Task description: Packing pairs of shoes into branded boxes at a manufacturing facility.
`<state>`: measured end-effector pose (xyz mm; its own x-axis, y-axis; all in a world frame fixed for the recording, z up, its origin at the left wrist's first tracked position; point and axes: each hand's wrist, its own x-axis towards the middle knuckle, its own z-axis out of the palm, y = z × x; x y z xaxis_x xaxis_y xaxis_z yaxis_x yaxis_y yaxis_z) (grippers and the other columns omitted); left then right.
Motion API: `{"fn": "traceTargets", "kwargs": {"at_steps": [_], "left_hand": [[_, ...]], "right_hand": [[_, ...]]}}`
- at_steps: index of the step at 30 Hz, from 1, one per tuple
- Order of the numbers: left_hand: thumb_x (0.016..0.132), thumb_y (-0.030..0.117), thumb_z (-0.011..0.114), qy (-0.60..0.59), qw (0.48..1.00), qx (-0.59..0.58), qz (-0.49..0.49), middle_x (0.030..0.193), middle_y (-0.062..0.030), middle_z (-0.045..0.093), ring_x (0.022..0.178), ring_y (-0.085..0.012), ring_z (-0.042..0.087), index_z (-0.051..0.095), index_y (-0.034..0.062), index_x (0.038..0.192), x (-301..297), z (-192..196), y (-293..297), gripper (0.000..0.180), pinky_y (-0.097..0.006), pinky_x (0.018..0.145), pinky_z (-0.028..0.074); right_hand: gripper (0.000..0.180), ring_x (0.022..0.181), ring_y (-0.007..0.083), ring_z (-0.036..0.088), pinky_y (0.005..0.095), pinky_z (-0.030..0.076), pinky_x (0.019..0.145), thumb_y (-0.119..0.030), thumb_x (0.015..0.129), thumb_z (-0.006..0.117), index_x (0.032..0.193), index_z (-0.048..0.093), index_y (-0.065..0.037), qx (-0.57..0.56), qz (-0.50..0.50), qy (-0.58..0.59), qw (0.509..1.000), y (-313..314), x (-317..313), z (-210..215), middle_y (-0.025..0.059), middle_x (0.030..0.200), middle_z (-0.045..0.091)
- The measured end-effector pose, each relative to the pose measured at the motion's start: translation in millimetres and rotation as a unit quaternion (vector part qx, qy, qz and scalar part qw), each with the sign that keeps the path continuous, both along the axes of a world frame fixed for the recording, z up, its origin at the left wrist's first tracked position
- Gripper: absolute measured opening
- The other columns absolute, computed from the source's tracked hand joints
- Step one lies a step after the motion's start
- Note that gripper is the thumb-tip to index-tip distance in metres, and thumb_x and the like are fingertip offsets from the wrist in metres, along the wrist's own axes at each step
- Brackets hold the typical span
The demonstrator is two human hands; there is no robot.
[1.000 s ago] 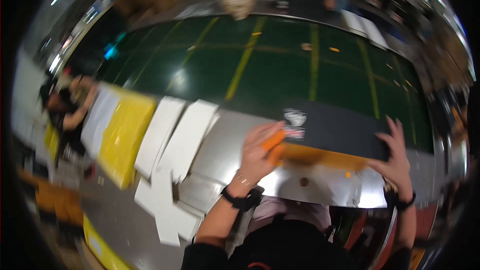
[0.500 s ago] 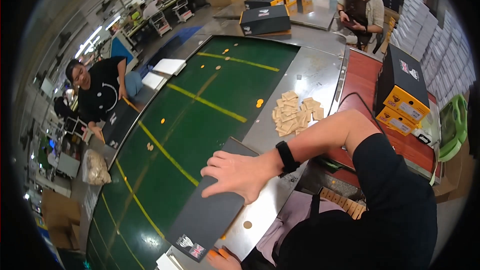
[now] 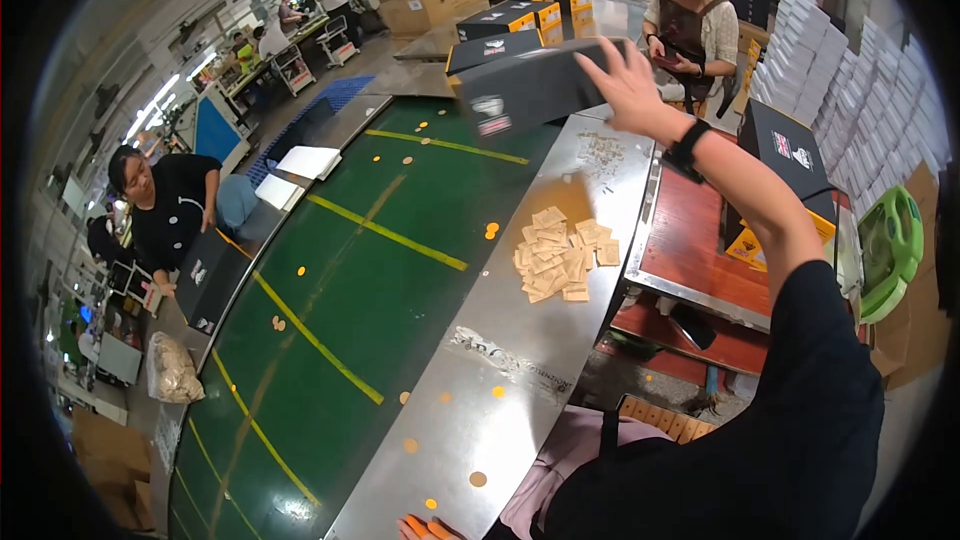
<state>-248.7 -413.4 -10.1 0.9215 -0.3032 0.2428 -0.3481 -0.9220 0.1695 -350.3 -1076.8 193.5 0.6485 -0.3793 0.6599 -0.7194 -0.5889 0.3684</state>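
The long dark box (image 3: pixel 535 90) hangs tilted near one o'clock, seemingly clear of the steel bench (image 3: pixel 455 430). Gripped at one end only, I reckon it could twist loose, or bump the black-and-orange box (image 3: pixel 490 48) just beyond. The right hand (image 3: pixel 635 95), fingers spread wide, clasps its right end. At six o'clock, the left hand (image 3: pixel 425 528) shows only orange-covered fingers; I can't tell its grip.
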Motion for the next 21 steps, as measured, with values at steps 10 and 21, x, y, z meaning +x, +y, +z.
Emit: {"fn": "traceTargets", "kwargs": {"at_steps": [10, 21], "left_hand": [[0.097, 0.029, 0.052, 0.019, 0.999, 0.037, 0.014, 0.129, -0.0255, 0.059, 0.119, -0.0441, 0.051, 0.062, -0.0059, 0.123, -6, 9, -3, 0.044, -0.05, 0.104, 0.04], [0.095, 0.027, 0.055, -0.007, 0.999, 0.031, 0.011, 0.126, -0.0252, 0.061, 0.117, -0.0434, 0.054, 0.064, -0.0034, 0.121, -5, 5, -8, 0.041, -0.048, 0.103, 0.041]], "right_hand": [[0.075, 0.136, 0.0492, 0.03, 0.0534, 0.032, 0.108, -0.037, 0.068, 0.084, 0.134, 0.056, -0.015, 0.422, 0.423, 0.175, 0.782, 249, -11, -132, 0.0241, 0.15, 0.032], [0.059, 0.139, 0.0411, 0.035, 0.0595, 0.025, 0.113, -0.048, 0.085, 0.065, 0.133, 0.057, -0.013, 0.418, 0.487, 0.07, 0.763, 399, 34, -251, 0.0162, 0.15, 0.041]]}}
